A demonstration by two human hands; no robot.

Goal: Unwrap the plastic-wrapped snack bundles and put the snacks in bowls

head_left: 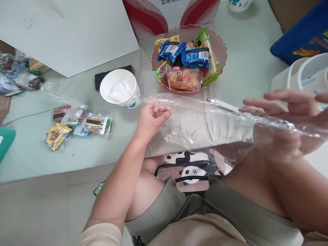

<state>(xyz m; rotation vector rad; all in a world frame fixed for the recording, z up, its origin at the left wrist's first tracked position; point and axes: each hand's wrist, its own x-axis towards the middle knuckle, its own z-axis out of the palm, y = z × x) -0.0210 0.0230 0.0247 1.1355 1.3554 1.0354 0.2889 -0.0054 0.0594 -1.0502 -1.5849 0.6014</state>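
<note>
A clear plastic bag point(189, 131) is stretched sideways over the front of the table. My left hand point(152, 118) pinches its left end, beside a paper cup point(137, 95) with crumpled clear plastic inside. At the right, my right hand point(289, 119) is blurred, its fingers apart. A twisted length of the bag runs across that hand and past it; whether the hand grips it is hard to see. Just behind the bag lies a white, slim tool point(221, 103), partly covered by the film.
A pink glass bowl point(222, 56) of wrapped snacks stands behind the bag. Bagged snacks point(96, 123) lie to the left, and a dark phone point(100, 80) behind the cup. White boxes point(84, 30) line the back. White plastic containers point(284, 77) stand at right; a panda-print bag point(192, 174) is below the table edge.
</note>
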